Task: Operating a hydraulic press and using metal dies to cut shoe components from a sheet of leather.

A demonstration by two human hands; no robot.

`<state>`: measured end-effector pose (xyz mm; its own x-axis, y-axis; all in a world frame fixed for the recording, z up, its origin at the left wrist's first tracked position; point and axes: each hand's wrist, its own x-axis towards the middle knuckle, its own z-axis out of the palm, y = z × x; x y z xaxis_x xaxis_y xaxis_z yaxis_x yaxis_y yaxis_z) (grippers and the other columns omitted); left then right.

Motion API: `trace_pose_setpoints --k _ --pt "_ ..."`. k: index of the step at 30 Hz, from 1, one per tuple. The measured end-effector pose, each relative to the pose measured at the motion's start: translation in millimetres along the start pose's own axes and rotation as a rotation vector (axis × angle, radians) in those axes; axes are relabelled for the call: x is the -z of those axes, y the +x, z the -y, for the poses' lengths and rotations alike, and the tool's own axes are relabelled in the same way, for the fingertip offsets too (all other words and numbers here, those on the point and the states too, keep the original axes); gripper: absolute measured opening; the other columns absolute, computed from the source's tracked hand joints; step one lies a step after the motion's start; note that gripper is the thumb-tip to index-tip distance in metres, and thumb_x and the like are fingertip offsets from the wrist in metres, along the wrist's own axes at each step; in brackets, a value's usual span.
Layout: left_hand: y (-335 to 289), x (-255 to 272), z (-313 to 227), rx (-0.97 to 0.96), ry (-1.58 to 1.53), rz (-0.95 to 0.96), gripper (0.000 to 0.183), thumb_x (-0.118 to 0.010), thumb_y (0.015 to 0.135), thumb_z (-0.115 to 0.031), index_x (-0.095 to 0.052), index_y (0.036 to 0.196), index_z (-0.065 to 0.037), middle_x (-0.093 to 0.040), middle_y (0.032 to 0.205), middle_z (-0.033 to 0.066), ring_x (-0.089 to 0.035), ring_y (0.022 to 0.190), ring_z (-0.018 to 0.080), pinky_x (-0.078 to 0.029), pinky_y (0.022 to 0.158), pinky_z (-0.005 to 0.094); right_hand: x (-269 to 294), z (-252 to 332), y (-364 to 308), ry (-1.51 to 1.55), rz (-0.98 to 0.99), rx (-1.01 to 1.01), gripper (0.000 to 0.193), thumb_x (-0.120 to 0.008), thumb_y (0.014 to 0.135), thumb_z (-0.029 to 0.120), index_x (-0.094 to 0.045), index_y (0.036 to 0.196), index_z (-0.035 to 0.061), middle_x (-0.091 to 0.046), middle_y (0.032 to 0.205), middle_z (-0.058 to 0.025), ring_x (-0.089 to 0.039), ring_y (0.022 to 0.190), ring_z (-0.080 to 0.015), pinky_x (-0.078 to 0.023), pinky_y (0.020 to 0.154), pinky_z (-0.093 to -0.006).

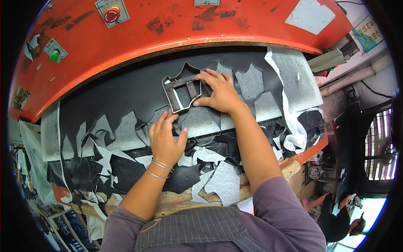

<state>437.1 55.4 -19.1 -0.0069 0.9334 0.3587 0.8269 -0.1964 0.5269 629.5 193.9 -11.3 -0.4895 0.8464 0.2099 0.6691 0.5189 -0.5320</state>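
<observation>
Cutting die (pixel 182 93), a steel outline frame with cross bars inside, lies flat on the black sheet (pixel 126 90) spread over the surface (pixel 176 201), just under the curved lower edge of the orange press head (pixel 176 29). My right hand (pixel 219 91) lies open and flat at the die's right side, fingers spread, fingertips on its top right corner and thumb against its lower right edge; it presses rather than grips. My left hand (pixel 165 138) sits below the die, palm down, released, with the fingertips reaching up to touch the die's lower left rim; it holds nothing. Thin metal bangles (pixel 159 167) ring my left wrist. The black sheet is already full of shaped holes around and below the die, and grey backing (pixel 126 134) shows through them. More grey cut-out shapes (pixel 251 82) show to the right of my right hand. Loose black and grey scraps (pixel 218 178) pile near the front edge of the surface, between my forearms and to either side. A long white strip (pixel 289 122) curls down the right side of the sheet. On the press head, a red round button (pixel 111 15) sits upper left and a green button (pixel 54 56) further left. Another person (pixel 340 218) bends low at the lower right, well apart from me.
</observation>
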Motion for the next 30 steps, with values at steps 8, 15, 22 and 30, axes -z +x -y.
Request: trace_pose_setpoints --k 8,15,22,30 --pt "0.7 -0.7 -1.2 -0.001 -0.010 -0.013 0.042 -0.068 0.077 -0.021 -0.056 0.113 -0.001 -0.057 0.123 0.0219 -0.049 0.121 0.0336 -0.032 0.101 0.0430 0.5 -1.0 -0.7 -0.035 0.007 0.013 0.072 -0.080 0.064 0.049 -0.055 0.124 0.0197 -0.052 0.136 -0.0112 -0.036 0.136 -0.0285 -0.019 0.110 -0.0543" --pt "-10.8 6.4 -2.9 0.006 -0.029 -0.015 0.041 -0.068 0.077 -0.019 -0.056 0.112 -0.001 -0.058 0.124 0.0213 -0.048 0.123 0.0346 -0.031 0.101 0.0438 5.0 11.8 -11.2 -0.097 0.034 0.023 0.074 -0.078 0.066 0.051 -0.053 0.127 0.0195 -0.050 0.139 -0.0118 -0.035 0.136 -0.0293 -0.018 0.110 -0.0559" --pt "-16.8 48.7 41.3 0.177 -0.303 -0.258 0.027 -0.068 0.082 -0.020 -0.062 0.103 -0.004 -0.060 0.124 0.0157 -0.052 0.120 0.0299 -0.041 0.095 0.0432 26.6 22.4 -46.6 0.132 -0.280 0.030 0.083 -0.081 0.069 0.036 -0.044 0.136 0.0053 -0.057 0.126 -0.0200 -0.054 0.115 -0.0351 -0.041 0.099 -0.0445" --pt "21.2 233.6 89.7 -0.043 0.085 -1.154 0.029 -0.049 0.098 -0.023 -0.061 0.085 0.000 -0.062 0.080 0.0096 -0.057 0.074 0.0219 -0.045 0.073 0.0344 128.2 129.1 -46.3 0.389 -0.749 0.048 0.041 -0.074 0.083 0.021 -0.047 0.106 0.0015 -0.058 0.070 -0.0058 -0.054 0.063 -0.0112 -0.045 0.058 -0.0254"
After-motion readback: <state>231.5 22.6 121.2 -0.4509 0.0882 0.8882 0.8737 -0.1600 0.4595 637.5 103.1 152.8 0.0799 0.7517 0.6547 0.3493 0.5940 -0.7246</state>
